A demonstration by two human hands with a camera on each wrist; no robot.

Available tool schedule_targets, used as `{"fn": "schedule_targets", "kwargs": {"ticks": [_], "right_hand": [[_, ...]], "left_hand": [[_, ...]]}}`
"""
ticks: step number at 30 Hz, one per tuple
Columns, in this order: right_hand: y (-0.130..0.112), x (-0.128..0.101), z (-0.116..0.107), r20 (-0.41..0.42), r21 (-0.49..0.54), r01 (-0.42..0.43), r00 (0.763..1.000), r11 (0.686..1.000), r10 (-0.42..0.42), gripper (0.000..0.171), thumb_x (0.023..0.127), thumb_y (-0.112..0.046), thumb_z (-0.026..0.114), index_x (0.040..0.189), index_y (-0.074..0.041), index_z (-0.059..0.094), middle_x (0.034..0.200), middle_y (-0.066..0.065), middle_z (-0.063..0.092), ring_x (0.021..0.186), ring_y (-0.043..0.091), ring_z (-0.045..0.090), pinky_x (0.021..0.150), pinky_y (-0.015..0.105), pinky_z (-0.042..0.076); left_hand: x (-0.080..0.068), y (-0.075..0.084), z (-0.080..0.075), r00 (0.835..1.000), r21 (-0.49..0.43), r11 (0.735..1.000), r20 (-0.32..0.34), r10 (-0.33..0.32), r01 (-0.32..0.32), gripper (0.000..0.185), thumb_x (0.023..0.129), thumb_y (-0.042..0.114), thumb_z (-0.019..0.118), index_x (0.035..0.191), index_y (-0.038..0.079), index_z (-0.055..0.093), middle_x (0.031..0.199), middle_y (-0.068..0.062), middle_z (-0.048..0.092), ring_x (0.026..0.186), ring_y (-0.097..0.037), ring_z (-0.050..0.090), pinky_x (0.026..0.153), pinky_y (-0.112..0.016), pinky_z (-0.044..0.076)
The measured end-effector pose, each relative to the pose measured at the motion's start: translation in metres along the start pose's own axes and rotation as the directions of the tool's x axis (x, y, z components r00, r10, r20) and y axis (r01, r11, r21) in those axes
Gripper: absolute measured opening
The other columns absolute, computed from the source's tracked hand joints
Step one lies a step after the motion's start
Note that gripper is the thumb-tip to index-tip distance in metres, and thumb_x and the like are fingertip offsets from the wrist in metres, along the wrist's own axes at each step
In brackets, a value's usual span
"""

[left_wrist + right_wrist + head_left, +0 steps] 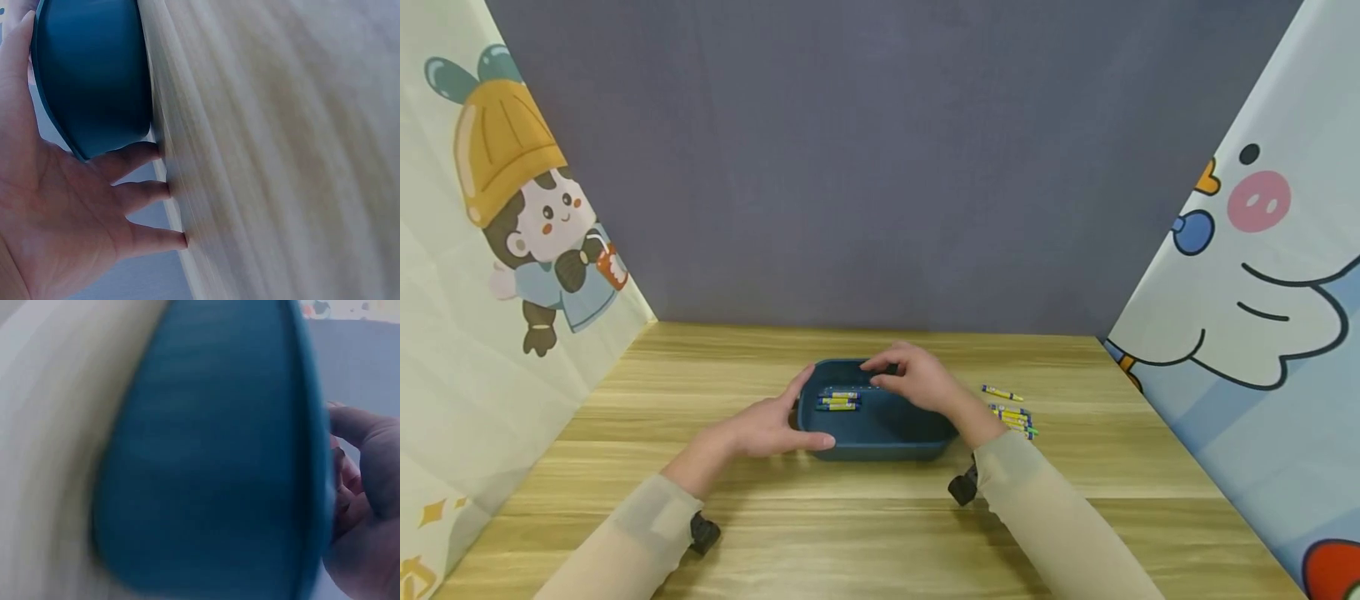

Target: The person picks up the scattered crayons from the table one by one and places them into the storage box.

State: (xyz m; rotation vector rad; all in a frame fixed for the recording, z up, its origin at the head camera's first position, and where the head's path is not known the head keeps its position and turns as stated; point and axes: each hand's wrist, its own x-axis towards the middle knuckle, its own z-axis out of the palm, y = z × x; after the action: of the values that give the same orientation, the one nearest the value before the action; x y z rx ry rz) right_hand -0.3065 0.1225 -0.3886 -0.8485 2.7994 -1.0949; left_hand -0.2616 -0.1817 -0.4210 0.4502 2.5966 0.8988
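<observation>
A dark blue bin (pixel 880 437) stands in the middle of the wooden table, and the left wrist view shows its outer corner (pixel 94 75). Several yellow-and-blue crayons (pixel 838 400) lie inside it at the left. My left hand (pixel 771 427) rests against the bin's left front corner. Its palm and straight fingers (pixel 140 187) touch the bin wall and the tabletop. My right hand (pixel 910 381) hovers over the bin's far right part with its fingers (pixel 365 444) curled just past the rim (pixel 312 425). That view is blurred, and I see nothing between them.
More crayons (pixel 1011 414) lie loose on the table just right of the bin. A grey back wall and two cartoon-printed side panels (pixel 1262 275) close the table in. The table's (pixel 880 533) front edge lies below my forearms.
</observation>
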Motion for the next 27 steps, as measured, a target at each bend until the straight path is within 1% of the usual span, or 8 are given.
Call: {"fn": "schedule_targets", "kwargs": {"ticks": [3, 7, 11, 15, 17, 19, 23, 27], "right_hand": [[0.013, -0.011, -0.017, -0.037, 0.024, -0.033, 0.999, 0.999, 0.034, 0.029, 0.105, -0.023, 0.078, 0.133, -0.017, 0.081, 0.132, 0.008, 0.072, 0.073, 0.018, 0.051, 0.068, 0.033, 0.046], [0.035, -0.029, -0.038, -0.071, 0.053, -0.080, 0.994, 0.995, 0.084, 0.030, 0.106, -0.023, 0.076, 0.135, -0.014, 0.080, 0.136, 0.011, 0.071, 0.072, 0.017, 0.050, 0.066, 0.033, 0.044], [0.059, -0.047, -0.055, -0.110, 0.068, -0.117, 0.986, 0.991, 0.124, 0.030, 0.106, -0.022, 0.076, 0.134, -0.013, 0.079, 0.130, 0.013, 0.071, 0.067, 0.017, 0.049, 0.059, 0.031, 0.043], [0.083, -0.060, -0.067, -0.124, 0.071, -0.151, 0.979, 0.986, 0.159, 0.029, 0.107, -0.020, 0.075, 0.135, -0.014, 0.079, 0.127, 0.015, 0.072, 0.066, 0.016, 0.049, 0.057, 0.030, 0.043], [0.093, -0.067, -0.072, -0.119, 0.069, -0.174, 0.976, 0.982, 0.182, 0.029, 0.108, -0.020, 0.073, 0.136, -0.014, 0.078, 0.128, 0.016, 0.072, 0.068, 0.017, 0.050, 0.058, 0.031, 0.045], [0.103, -0.073, -0.076, -0.110, 0.065, -0.207, 0.971, 0.976, 0.214, 0.031, 0.109, -0.022, 0.073, 0.138, -0.014, 0.077, 0.128, 0.014, 0.073, 0.070, 0.018, 0.051, 0.058, 0.031, 0.046], [0.125, -0.084, -0.083, -0.099, 0.013, -0.254, 0.962, 0.967, 0.254, 0.035, 0.109, -0.025, 0.072, 0.141, -0.012, 0.075, 0.132, 0.015, 0.073, 0.082, 0.022, 0.058, 0.066, 0.035, 0.049], [0.145, -0.093, -0.088, -0.103, -0.037, -0.272, 0.958, 0.962, 0.267, 0.035, 0.109, -0.024, 0.071, 0.141, -0.010, 0.075, 0.136, 0.018, 0.072, 0.104, 0.029, 0.066, 0.079, 0.039, 0.052]], "left_hand": [[0.000, 0.000, 0.000, 1.000, 0.014, 1.000, -0.004, -0.005, 0.005, 0.136, 0.086, 0.079, 0.079, 0.177, 0.037, -0.012, 0.157, -0.032, 0.058, 0.093, -0.023, 0.074, 0.103, -0.057, 0.054], [0.000, 0.001, 0.000, 1.000, 0.026, 1.000, 0.004, -0.011, 0.011, 0.135, 0.086, 0.080, 0.078, 0.175, 0.042, -0.016, 0.160, -0.035, 0.053, 0.081, -0.020, 0.073, 0.098, -0.054, 0.056], [0.000, 0.001, -0.001, 1.000, 0.025, 1.000, 0.006, -0.010, 0.009, 0.134, 0.086, 0.080, 0.078, 0.174, 0.044, -0.017, 0.161, -0.034, 0.052, 0.080, -0.020, 0.073, 0.091, -0.049, 0.056], [-0.001, 0.002, -0.001, 1.000, 0.018, 1.000, 0.009, -0.013, 0.012, 0.134, 0.087, 0.079, 0.078, 0.174, 0.044, -0.017, 0.160, -0.035, 0.053, 0.075, -0.021, 0.072, 0.082, -0.043, 0.053], [-0.001, 0.002, -0.001, 1.000, 0.019, 1.000, 0.009, -0.013, 0.013, 0.134, 0.087, 0.079, 0.078, 0.174, 0.043, -0.016, 0.159, -0.035, 0.054, 0.074, -0.022, 0.072, 0.080, -0.042, 0.052], [-0.001, 0.001, -0.001, 1.000, 0.023, 1.000, 0.008, -0.012, 0.011, 0.135, 0.086, 0.079, 0.078, 0.175, 0.041, -0.015, 0.159, -0.035, 0.055, 0.076, -0.021, 0.072, 0.082, -0.043, 0.053], [0.000, 0.000, 0.000, 1.000, 0.031, 0.999, 0.005, -0.010, 0.010, 0.135, 0.086, 0.080, 0.078, 0.175, 0.040, -0.015, 0.158, -0.034, 0.056, 0.080, -0.020, 0.072, 0.090, -0.048, 0.055], [0.000, 0.000, 0.000, 1.000, 0.030, 1.000, 0.003, -0.009, 0.009, 0.136, 0.086, 0.080, 0.078, 0.176, 0.038, -0.014, 0.158, -0.032, 0.057, 0.088, -0.021, 0.073, 0.097, -0.052, 0.056]]}}
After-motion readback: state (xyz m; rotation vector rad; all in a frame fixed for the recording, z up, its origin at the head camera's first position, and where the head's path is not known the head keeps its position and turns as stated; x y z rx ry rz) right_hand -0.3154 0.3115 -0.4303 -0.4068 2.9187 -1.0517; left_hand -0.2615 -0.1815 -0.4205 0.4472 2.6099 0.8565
